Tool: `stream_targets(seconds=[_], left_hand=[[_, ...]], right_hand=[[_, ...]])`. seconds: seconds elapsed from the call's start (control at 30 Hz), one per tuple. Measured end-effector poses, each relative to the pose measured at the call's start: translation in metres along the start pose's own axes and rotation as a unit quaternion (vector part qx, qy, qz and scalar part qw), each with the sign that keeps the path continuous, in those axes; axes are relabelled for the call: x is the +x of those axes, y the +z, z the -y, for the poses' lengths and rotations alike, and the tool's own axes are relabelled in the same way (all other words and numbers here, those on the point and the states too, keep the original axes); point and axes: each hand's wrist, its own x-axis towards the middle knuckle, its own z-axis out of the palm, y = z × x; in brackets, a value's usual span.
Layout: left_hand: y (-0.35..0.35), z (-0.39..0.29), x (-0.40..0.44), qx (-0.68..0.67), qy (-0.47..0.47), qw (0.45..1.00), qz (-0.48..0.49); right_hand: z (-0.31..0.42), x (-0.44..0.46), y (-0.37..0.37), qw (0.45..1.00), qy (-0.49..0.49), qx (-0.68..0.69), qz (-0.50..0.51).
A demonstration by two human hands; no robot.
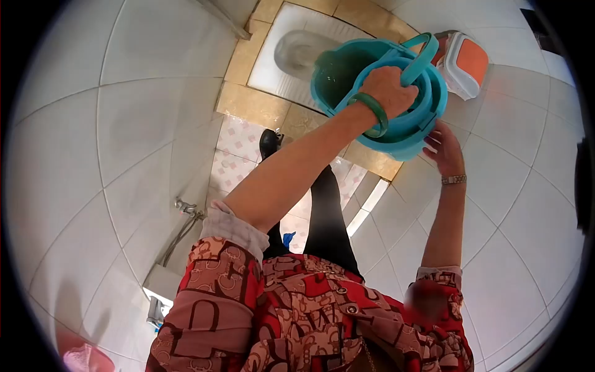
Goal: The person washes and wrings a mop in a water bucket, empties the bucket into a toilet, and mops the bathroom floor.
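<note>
A person's left hand (389, 90) wraps its fingers round the handle (423, 57) of a teal bucket (396, 150) at the edge of a squat toilet (263, 73); the right hand (449, 152), fingers loosely spread, meets the bucket's side, near an orange-and-white bin (470, 65).

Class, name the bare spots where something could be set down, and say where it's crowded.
Bare: the pink-patterned floor bordered by the left wall, tan ledge and black shoe. Crowded: around the teal mop bucket, with the left hand, right hand, squat toilet and orange-and-white bin close about it in view.
</note>
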Motion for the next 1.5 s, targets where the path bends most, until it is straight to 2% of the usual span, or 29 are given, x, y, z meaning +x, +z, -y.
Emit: stream_targets(seconds=[0.07,0.23,0.37,0.57,0.63,0.73,0.9,1.03,1.1,1.13,1.3,1.5], left_hand=[[0.000,0.004,0.000,-0.008,0.006,1.000,-0.004],[-0.003,0.007,-0.002,0.050,0.024,0.998,-0.038],[-0.008,0.011,-0.003,0.040,0.001,0.999,-0.028],[-0.011,0.022,0.002,0.055,0.033,0.996,-0.063],[-0.015,0.024,0.004,0.069,0.012,0.995,-0.071],[-0.021,0.028,0.004,0.057,0.008,0.996,-0.068],[-0.028,0.032,0.002,0.044,-0.005,0.997,-0.067],[-0.031,0.029,-0.003,-0.008,-0.017,0.998,-0.054],[-0.033,0.027,-0.005,-0.036,-0.022,0.998,-0.048],[-0.035,0.024,-0.007,-0.037,-0.029,0.998,-0.028],[-0.034,0.029,-0.018,-0.081,-0.031,0.996,-0.023],[-0.037,0.058,-0.020,-0.205,-0.047,0.977,-0.039]], right_hand=[[0.000,0.003,0.001,0.999,-0.010,-0.050,-0.017],[0.002,0.009,0.019,0.998,-0.038,0.021,0.042],[0.013,0.009,0.032,0.998,-0.014,-0.007,0.068],[0.032,0.009,0.051,0.993,-0.009,-0.049,0.103],[0.036,0.009,0.058,0.995,-0.004,-0.039,0.087],[0.037,0.015,0.064,0.992,-0.006,-0.005,0.127],[0.028,0.025,0.076,0.988,0.004,0.111,0.107],[0.013,0.021,0.067,0.975,-0.014,0.184,0.124],[0.005,0.012,0.059,0.974,-0.020,0.221,0.041],[0.001,0.008,0.054,0.967,-0.019,0.251,0.044],[-0.004,-0.002,0.045,0.969,-0.033,0.240,0.050],[0.007,0.003,0.054,0.981,-0.069,0.179,0.031]])
